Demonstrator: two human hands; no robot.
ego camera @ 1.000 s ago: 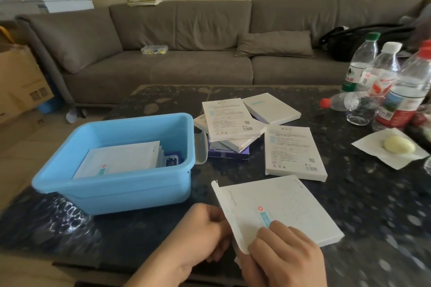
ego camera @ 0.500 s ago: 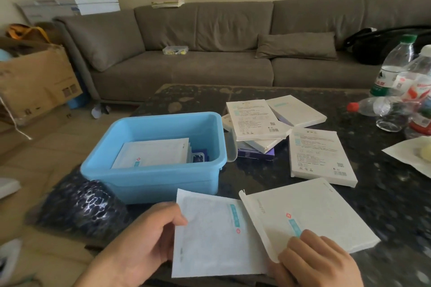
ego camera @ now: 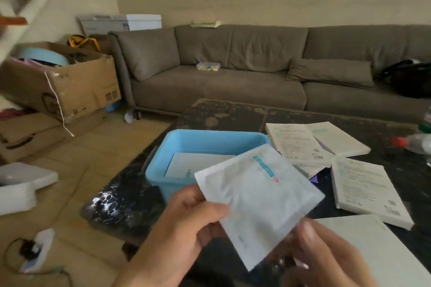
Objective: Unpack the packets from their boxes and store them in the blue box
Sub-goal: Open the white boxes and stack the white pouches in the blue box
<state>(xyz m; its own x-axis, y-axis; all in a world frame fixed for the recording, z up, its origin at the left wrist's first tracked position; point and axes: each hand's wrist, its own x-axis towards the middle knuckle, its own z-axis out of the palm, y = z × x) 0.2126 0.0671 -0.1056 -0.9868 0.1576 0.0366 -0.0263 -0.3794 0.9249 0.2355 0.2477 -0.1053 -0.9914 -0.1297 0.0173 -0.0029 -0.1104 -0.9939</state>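
- Packet (ego camera: 258, 200) lifted off the surface (ego camera: 224, 112), tilted, long axis running from near-left up toward far-right.
- Left hand (ego camera: 186, 221) pinching packet's near-left edge, thumb on top, fingers curled beneath.
- Right hand (ego camera: 326, 254) blurred at packet's near corner, thumb seemingly against it; cannot tell whether gripping or just touching.
- Blue box (ego camera: 161, 165) just beyond and slightly left of the packet, open mouth up; packet's far edge already overlapping the box's near-right rim in view.
- Left hand nearer the box, so likely the carrying hand; judged next move a short forward-left push, then levelling the packet to drop flat.
- Inside the box: at least one white packet (ego camera: 186, 165) lying flat; more beneath hidden.
- Opened carton (ego camera: 377, 251) flat on the surface at near right, beside the right hand, presumably now empty.
- Further cartons: one (ego camera: 363, 189) to the right, a pile (ego camera: 310, 140) beyond the box, apparently unopened.
- Task judged partway done.
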